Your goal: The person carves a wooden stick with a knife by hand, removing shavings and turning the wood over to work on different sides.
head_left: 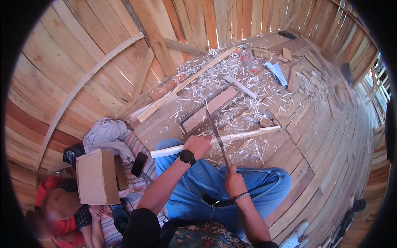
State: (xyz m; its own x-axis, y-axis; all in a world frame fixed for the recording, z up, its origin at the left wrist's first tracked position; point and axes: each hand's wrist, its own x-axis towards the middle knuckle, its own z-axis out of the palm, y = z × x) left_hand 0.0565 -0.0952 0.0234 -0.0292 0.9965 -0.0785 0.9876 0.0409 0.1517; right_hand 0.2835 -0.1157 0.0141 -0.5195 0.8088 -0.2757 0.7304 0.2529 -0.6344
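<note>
My left hand point(197, 147), below a wrist with a black watch, is closed round a long pale strip of wood point(248, 134). The strip lies across my lap, over my blue jeans, its right end reaching out above the floor. In my right hand point(235, 182) is the handle of a long, narrow-bladed knife point(216, 130). Its blade points away from me and crosses the strip just right of my left hand; whether the edge touches the wood I cannot tell. Beyond the strip lies a flat reddish board point(215, 108) with a dark-edged piece beside it.
Curled wood shavings point(206, 68) cover the plank floor ahead. Among them lie a long beam point(182, 87), a short stick point(242, 87), curved blades point(252, 120) and blue paper point(276, 73). At my left are a cardboard box point(95, 177), a phone point(139, 164) and another person point(62, 206).
</note>
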